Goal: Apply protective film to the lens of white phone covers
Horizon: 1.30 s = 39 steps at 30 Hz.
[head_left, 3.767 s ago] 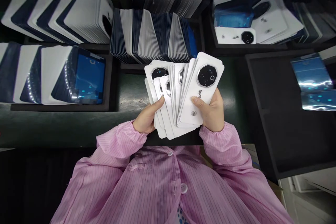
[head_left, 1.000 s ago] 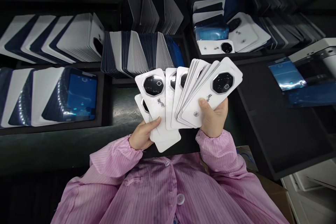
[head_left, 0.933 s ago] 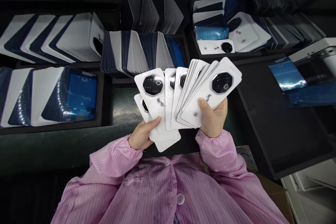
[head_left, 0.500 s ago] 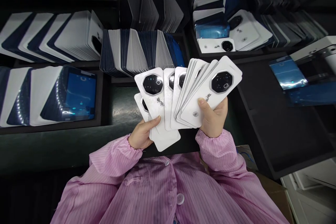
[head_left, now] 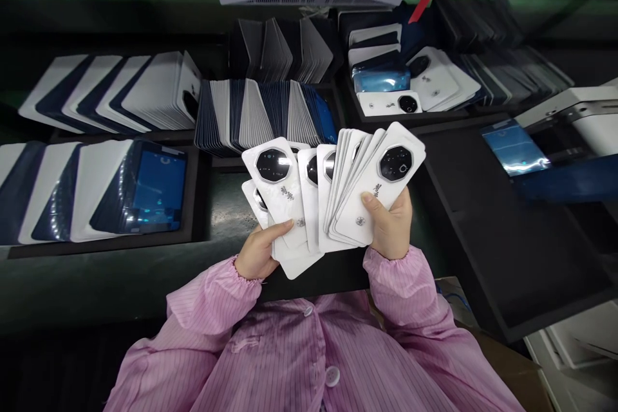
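Several thin white cards shaped like phone backs, each with a black camera patch and dark lettering, are fanned between my hands. My left hand [head_left: 261, 252] is closed on the left cards [head_left: 288, 219], its thumb flat on the front one and its other fingers hidden behind. Opposite it, my right hand [head_left: 390, 225] grips the right cards [head_left: 355, 212], a thicker, tighter fan, with the thumb on the face of the top card. In the middle the two fans overlap. One lower card sticks out beneath the left fan.
Black trays of upright white and dark-blue cards [head_left: 159, 90] stand at the left and behind. At the back right, a tray holds loose white phone-back cards [head_left: 434, 80]. A flat black tray [head_left: 512, 238] lies at the right, with a blue film-covered piece [head_left: 515, 147] beyond it.
The view has tilted up, so the trays appear lower and more of the white box at the top shows. Both hands keep their cards; the right fan sits slightly further left.
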{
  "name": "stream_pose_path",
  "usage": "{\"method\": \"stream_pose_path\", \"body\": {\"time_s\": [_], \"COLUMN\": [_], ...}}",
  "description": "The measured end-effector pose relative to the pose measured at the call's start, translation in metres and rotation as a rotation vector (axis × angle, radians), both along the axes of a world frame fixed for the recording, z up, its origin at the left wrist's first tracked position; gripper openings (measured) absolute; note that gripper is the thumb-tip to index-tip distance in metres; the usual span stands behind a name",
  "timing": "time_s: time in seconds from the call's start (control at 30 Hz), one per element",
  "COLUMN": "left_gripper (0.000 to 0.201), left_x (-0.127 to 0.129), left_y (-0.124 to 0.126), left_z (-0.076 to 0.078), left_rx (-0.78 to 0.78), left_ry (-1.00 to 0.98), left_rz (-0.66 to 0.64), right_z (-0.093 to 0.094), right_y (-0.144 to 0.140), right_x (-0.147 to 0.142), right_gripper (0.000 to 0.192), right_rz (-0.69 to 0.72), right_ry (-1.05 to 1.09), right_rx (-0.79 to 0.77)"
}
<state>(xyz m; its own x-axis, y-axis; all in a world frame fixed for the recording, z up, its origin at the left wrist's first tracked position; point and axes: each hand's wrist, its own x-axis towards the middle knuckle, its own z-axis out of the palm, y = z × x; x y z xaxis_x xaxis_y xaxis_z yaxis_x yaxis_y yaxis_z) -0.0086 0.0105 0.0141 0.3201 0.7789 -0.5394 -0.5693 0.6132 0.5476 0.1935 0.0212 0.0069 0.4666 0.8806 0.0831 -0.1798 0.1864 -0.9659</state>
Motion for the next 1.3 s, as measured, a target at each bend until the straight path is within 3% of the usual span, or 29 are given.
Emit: {"method": "stream_pose_path", "body": {"time_s": [0.1, 0.27, 0.43, 0.73, 0.9, 1.3], "left_gripper": [0.052, 0.057, 0.059, 0.054, 0.059, 0.061], "left_x": [-0.001, 0.002, 0.004, 0.001, -0.001, -0.001], "left_y": [0.002, -0.002, -0.006, -0.01, -0.008, -0.007], "left_z": [0.0, -0.001, -0.001, -0.002, -0.002, 0.0], "left_rx": [0.013, -0.029, -0.017, -0.026, -0.035, -0.024], "left_ry": [-0.003, -0.012, -0.002, -0.049, -0.104, -0.088], "left_rz": [0.022, -0.056, -0.074, -0.341, -0.522, -0.584], "right_z": [0.0, -0.004, -0.006, -0.006, -0.003, 0.002], "right_y": [0.001, 0.002, 0.002, 0.004, 0.002, 0.0], "right_x": [0.002, -0.002, -0.003, 0.01, 0.013, 0.01], "right_gripper": [0.048, 0.049, 0.05, 0.051, 0.058, 0.066], "right_rz": [0.036, 0.038, -0.023, -0.123, -0.139, -0.148], "right_ry": [0.05, 0.04, 0.003, -0.134, -0.187, -0.191], "right_rx": [-0.038, -0.026, 0.015, 0.063, 0.013, -0.01]}}
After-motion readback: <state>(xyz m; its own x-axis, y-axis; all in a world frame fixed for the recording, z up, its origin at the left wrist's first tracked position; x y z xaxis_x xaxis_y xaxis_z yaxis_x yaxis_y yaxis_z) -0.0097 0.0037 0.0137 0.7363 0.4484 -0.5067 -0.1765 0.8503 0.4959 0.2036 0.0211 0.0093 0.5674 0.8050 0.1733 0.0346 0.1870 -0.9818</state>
